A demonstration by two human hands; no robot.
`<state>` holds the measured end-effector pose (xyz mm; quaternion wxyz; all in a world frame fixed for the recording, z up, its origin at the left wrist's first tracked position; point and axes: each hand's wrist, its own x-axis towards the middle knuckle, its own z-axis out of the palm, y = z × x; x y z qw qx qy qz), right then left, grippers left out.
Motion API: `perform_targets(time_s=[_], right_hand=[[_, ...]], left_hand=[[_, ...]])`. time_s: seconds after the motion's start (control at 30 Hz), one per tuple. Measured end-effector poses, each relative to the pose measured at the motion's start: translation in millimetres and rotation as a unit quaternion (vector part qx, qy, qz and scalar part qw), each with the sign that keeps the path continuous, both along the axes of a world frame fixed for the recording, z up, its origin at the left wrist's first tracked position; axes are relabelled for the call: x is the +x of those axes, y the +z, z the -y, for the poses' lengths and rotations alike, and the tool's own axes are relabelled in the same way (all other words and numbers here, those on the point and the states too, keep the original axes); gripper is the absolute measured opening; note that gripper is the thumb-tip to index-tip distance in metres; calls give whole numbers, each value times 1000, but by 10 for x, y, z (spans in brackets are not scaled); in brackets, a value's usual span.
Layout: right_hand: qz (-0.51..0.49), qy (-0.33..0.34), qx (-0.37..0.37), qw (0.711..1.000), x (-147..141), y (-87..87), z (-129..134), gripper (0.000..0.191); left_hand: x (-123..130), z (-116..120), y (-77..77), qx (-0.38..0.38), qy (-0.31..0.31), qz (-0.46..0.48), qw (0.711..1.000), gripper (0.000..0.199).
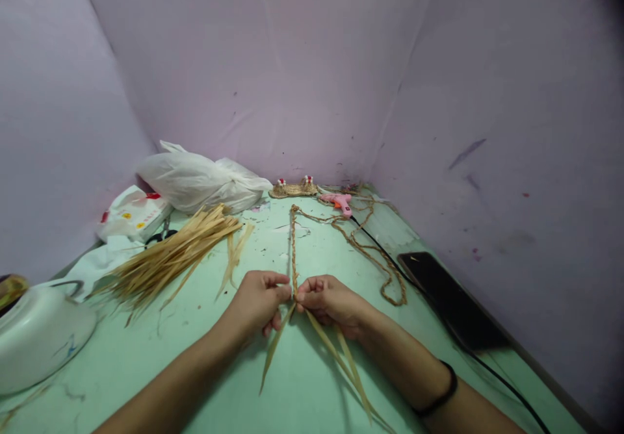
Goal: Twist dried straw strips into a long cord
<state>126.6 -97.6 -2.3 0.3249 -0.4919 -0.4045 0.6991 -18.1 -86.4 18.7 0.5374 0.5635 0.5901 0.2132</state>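
fingers (307, 286) of the right hand (336, 303) are pinched together on the near end of a straw-coloured braid (294, 245); those of the left hand (256, 301) are curled, thumb and forefinger at the braid's left side, though i cannot tell if they grip it. loose strands (276, 348) spread below both hands. the braid runs straight up the middle of the green desk (229, 395), then bends right past a pink glue gun (344, 204). a bundle of dry strips (170, 255) lies left, a flat black device (453, 301) right.
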Motion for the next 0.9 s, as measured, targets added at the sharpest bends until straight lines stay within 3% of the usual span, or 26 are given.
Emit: perform_targets(time_s=[0.1, 0.27, 0.4, 0.5, 0.6, 0.8, 0.9], right_hand=[[3, 6, 0, 1000, 9, 0, -8, 16], [130, 23, 101, 986, -27, -146, -24, 14], [333, 9, 224, 916, -20, -113, 45, 6], [429, 18, 253, 867, -18, 44, 155, 14], [450, 45, 273, 849, -66, 148, 264, 16], [498, 111, 342, 789, -161, 164, 353, 19], [480, 121, 312, 811, -75, 187, 278, 15]], left_hand=[[7, -37, -44, -113, -45, 84, 989, 20], [14, -42, -109, -106, -39, 6, 994, 18], [32, -43, -163, -40, -33, -12, 999, 16], [49, -26, -179, -30, -21, 6, 999, 17], [65, 6, -158, -65, -4, 35, 997, 18], [67, 22, -118, -68, -7, 77, 995, 13], [52, -12, -118, -68, -17, 69, 995, 7]])
